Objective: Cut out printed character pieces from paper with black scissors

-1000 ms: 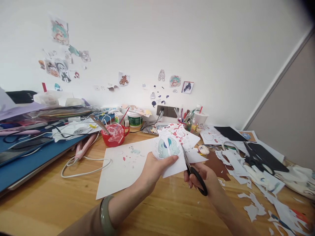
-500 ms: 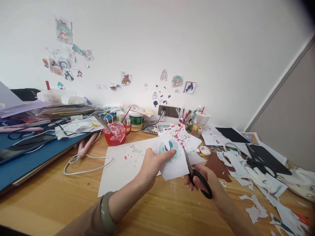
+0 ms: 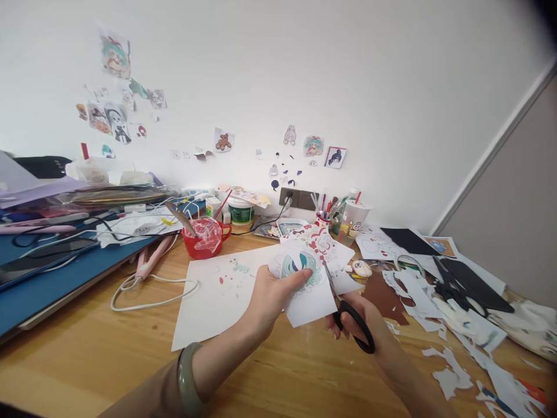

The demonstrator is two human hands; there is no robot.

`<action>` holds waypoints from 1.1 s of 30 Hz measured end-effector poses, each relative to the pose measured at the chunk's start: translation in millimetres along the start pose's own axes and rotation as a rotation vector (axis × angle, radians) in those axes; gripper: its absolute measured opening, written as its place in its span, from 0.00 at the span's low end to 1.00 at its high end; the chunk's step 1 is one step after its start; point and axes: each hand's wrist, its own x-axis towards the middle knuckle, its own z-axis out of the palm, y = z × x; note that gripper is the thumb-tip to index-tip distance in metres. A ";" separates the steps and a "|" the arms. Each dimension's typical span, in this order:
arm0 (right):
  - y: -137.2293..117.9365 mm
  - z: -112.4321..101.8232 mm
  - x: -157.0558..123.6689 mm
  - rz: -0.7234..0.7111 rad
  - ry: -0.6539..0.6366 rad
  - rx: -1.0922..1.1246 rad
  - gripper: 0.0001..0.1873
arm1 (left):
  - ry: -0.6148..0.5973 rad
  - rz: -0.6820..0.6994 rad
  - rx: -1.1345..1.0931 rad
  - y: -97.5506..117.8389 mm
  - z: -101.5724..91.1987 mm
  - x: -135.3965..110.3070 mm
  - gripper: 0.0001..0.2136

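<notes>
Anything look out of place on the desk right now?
Paper offcuts lie strewn across the right side of the desk, past the right hand holding the scissors. The left hand grips the printed sheet; nothing looks spilled.

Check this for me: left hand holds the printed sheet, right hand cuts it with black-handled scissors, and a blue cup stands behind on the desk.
Wrong on the colour: the head view shows a red cup, not blue, behind on the desk. The left hand does hold the printed sheet and the right hand the black-handled scissors.
</notes>
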 end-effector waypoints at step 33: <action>2.8 6.6 1.7 -0.066 0.074 0.086 0.29 | -0.039 -0.095 -0.261 -6.9 12.4 -13.6 0.12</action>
